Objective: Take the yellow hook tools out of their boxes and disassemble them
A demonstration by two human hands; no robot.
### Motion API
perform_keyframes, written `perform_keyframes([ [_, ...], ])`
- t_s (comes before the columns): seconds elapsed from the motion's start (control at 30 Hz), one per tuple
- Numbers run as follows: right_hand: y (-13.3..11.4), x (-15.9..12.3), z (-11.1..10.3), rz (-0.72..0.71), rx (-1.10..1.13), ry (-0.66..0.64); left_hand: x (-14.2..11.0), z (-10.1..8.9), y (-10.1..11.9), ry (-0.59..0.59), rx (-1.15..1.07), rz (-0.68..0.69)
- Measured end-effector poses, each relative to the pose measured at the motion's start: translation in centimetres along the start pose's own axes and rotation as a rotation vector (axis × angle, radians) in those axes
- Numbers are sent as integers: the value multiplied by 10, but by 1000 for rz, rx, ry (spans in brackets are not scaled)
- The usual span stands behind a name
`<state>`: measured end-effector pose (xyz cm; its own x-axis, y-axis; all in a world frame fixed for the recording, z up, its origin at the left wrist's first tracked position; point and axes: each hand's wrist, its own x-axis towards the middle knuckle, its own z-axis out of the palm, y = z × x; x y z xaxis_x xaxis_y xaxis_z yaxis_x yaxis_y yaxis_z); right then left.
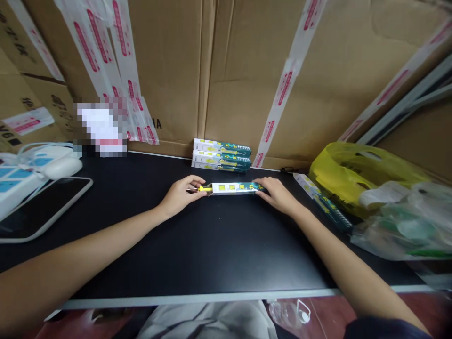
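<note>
Pinched between the fingertips of my left hand [183, 193] is the yellow end of a spring scale [205, 189], with a thin wire loop showing. The rest of the scale is hidden inside a narrow printed box [231, 189], whose left end is open. The right end of that box is gripped by my right hand [275, 192], thumb below and fingers above. The box lies level, just over or on the black table [212, 249]; I cannot tell which.
Several matching boxes [221, 155] are stacked against the cardboard wall [169, 70]. Another narrow box [319, 200] lies at right beside a yellow bag [335, 165] and a clear plastic bag [406, 226]. A phone [45, 207] and a power strip [21, 174] occupy the left side.
</note>
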<state>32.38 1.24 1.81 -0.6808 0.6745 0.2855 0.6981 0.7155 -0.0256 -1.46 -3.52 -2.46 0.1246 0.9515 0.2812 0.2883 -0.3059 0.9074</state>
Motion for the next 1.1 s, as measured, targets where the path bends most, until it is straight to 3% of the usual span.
perform_keyframes([
  [0.2,51,-14,-9,48,-57,-15,4,-17,-6,-29,194,77],
  [0.3,65,-20,-15,95,-132,-21,8,-24,-8,-18,206,76],
  [0.67,91,-33,-25,341,-210,-176,13,-23,-16,54,29,9],
  [0.9,85,-43,-46,424,-130,-299,13,-19,-11,56,-34,21],
  [1.1,89,-57,-70,736,-227,-485,11,-16,-3,68,-55,-2],
])
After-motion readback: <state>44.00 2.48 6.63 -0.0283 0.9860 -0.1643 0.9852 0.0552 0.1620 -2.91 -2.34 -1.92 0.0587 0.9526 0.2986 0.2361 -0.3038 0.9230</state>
